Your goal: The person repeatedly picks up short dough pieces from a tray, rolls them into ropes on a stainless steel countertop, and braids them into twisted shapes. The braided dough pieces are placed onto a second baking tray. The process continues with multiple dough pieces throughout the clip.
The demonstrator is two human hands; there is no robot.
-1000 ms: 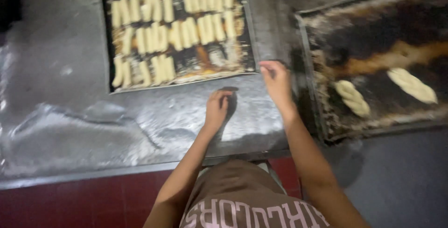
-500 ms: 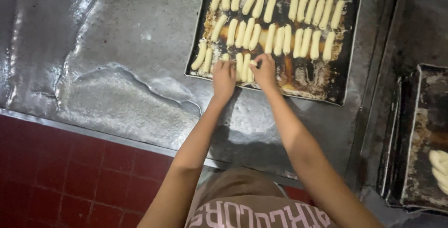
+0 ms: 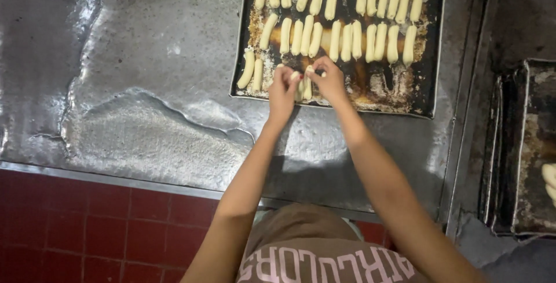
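A dark, greasy baking tray [image 3: 425,95] lies on a metal table and holds several pale dough sticks [image 3: 335,39] in rows. My left hand [image 3: 282,89] and my right hand [image 3: 328,79] meet at the tray's near edge. Both pinch a dough stick [image 3: 304,85] in the front row, fingers curled over it. Two more sticks [image 3: 252,70] lie just left of my left hand. The right part of the front row is bare tray.
The dented, shiny metal table [image 3: 150,103] spreads to the left. A second blackened tray [image 3: 524,144] with a piece of dough [image 3: 549,179] sits at the right edge. Red tiled floor [image 3: 87,231] shows below the table's front edge.
The view has shifted so the tray sits higher and more central. Both hands moved from the table surface onto the tray's front row and closed on a dough stick.
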